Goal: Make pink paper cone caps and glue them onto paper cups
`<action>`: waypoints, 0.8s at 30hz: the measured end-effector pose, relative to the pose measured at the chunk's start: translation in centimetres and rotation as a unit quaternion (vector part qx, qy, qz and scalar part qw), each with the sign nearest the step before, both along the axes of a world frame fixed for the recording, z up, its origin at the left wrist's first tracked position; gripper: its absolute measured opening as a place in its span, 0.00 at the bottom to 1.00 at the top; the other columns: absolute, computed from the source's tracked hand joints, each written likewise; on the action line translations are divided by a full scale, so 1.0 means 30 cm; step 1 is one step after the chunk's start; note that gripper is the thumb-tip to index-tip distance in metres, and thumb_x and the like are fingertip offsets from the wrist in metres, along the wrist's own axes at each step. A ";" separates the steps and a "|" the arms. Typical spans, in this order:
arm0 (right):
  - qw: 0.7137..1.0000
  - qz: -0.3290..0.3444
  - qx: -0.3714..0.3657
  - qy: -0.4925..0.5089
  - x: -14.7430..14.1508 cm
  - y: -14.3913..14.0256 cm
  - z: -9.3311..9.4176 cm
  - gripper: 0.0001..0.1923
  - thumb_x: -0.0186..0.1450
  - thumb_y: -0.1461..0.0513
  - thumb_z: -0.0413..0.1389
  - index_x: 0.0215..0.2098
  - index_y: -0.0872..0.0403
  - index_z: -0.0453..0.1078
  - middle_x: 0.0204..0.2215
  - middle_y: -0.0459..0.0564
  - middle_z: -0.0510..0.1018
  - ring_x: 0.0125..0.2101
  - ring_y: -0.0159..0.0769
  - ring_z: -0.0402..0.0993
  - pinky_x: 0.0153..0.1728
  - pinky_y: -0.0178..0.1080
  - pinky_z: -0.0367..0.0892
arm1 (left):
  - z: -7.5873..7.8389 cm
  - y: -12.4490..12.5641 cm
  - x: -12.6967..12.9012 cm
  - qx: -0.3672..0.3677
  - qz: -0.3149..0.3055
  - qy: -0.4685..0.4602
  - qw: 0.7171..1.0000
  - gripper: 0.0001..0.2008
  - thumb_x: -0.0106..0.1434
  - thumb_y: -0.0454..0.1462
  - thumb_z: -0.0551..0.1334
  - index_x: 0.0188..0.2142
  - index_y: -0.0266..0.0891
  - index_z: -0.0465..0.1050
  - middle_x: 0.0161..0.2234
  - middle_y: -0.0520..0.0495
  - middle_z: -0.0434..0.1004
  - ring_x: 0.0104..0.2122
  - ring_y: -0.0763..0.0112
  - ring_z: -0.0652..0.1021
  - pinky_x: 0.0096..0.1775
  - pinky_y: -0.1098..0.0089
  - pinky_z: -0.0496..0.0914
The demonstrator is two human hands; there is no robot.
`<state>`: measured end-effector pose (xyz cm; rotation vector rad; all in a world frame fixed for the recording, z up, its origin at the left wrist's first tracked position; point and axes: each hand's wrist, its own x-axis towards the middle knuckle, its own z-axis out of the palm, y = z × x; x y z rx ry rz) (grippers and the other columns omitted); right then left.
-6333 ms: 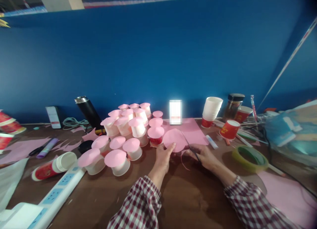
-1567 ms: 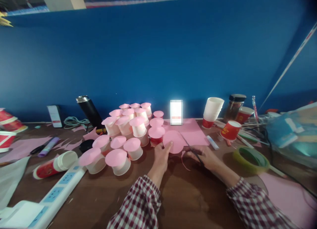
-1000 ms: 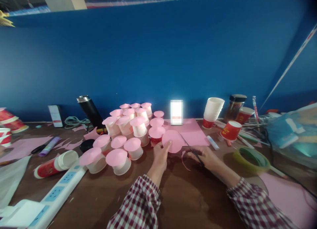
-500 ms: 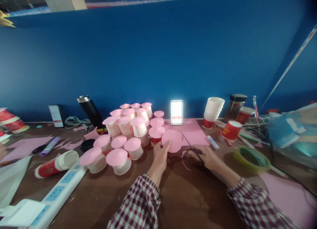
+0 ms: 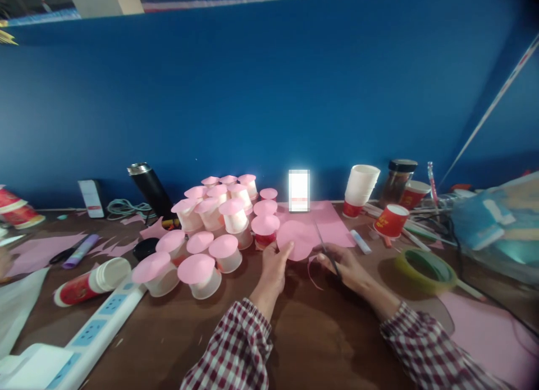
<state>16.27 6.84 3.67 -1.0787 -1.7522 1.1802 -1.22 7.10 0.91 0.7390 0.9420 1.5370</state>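
Between thumb and fingers, my left hand pinches a round pink paper disc by its lower left edge. My right hand grips scissors, whose blades point up and away, a little right of the disc. A thin curled paper strip hangs below the scissors. Behind the disc lies a larger pink sheet. To the left of my left hand, several paper cups with pink paper tops stand in rows. The lower parts of the scissors are hidden by my right hand.
A lit phone leans at the back. On the right are stacked white cups, a glue stick, a red cup and a tape roll. A power strip and a tipped cup stack lie left.
The scissors have shifted slightly right, away from the disc's edge. My left hand keeps its pinch on the disc. The whole view has moved a little.
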 end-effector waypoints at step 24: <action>0.999 0.045 -0.024 -0.003 -0.001 -0.006 0.014 0.21 0.57 0.46 0.56 0.28 0.57 0.65 0.23 0.44 0.68 0.24 0.28 0.62 0.24 0.31 0.59 | 0.013 -0.011 0.009 -0.003 -0.039 -0.005 0.999 0.20 0.47 0.42 0.69 0.35 0.29 0.75 0.30 0.40 0.79 0.29 0.64 0.78 0.35 0.66 0.70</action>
